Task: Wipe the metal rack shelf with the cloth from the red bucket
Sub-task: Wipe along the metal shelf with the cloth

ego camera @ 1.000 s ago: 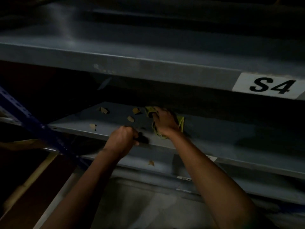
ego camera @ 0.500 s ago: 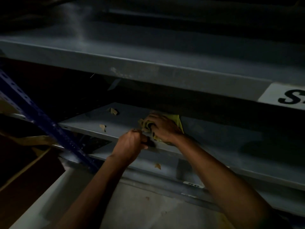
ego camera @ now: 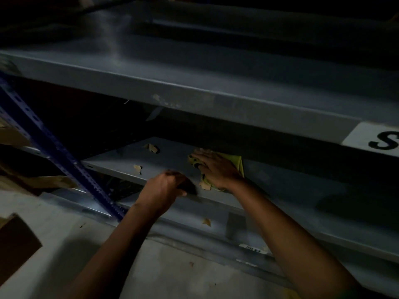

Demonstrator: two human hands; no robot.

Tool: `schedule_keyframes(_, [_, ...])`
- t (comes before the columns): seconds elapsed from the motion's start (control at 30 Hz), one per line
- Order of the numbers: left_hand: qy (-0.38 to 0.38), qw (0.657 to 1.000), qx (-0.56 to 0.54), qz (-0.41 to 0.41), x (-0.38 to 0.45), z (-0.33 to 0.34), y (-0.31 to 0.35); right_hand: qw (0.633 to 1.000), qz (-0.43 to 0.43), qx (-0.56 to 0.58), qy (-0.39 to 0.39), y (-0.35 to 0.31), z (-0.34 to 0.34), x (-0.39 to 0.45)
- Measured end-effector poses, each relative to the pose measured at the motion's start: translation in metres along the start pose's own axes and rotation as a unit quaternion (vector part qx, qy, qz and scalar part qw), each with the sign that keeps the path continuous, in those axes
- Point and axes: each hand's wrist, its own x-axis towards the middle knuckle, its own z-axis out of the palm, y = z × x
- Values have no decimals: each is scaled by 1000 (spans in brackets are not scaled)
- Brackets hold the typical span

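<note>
On the grey metal rack shelf (ego camera: 172, 156), near its front edge and under the shadow of the shelf above, I see the crumpled yellow-green cloth (ego camera: 236, 164) pinned flat beneath my right hand (ego camera: 218, 169). That hand lies spread, palm down, fingers extended over the fabric rather than curled round it. My left hand (ego camera: 164, 189) is closed over the shelf's front lip, gripping it as a brace. The cloth looks soft, light and limp, so I judge it will bunch and slide under a loose palm; broad downward pressure over its middle should keep it moving with the hand. Small tan scraps of debris (ego camera: 152, 147) lie towards the left end, one (ego camera: 205, 186) touching the cloth's near edge. They look featherweight, likely to skitter off the lip if swept fast. The red bucket is out of view.
</note>
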Motion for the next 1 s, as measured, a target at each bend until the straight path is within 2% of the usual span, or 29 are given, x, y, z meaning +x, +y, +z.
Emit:
schedule_keyframes(0.1, [32,998,57,-2,-12,8,-7,999,-23,18,-20,-3,-1,-17])
schedule_keyframes(0.23, [49,998,45,-2,-25,30,-15,996,-62,57,-27,-10,1,-54])
schedule_keyframes(0.3, [61,997,37,1,-29,37,-19,987,-41,151,-37,-9,2,-66])
schedule_keyframes(0.37, [83,996,26,14,-31,37,-23,973,7,231,2,-4,2,-63])
schedule_keyframes(0.43, [117,993,22,21,-32,31,-27,977,41,198,63,1,2,-48])
schedule_keyframes(0.5, [134,991,22,18,-34,24,-31,987,55,127,84,-1,3,-29])
schedule_keyframes(0.63, [129,991,26,-8,-36,31,-39,997,53,51,40,-23,6,7])
schedule_keyframes(0.77, [137,991,-1,-11,-34,39,-44,987,7,145,-70,-35,17,13])
schedule_keyframes(0.8, [142,990,-4,-3,-33,39,-46,982,5,175,-75,-32,20,11])
schedule_keyframes(0.87, [155,988,-8,14,-33,41,-50,976,30,213,-42,-28,22,13])
schedule_keyframes(1.0, [164,986,5,25,-38,43,-51,996,2,69,49,-38,22,40])
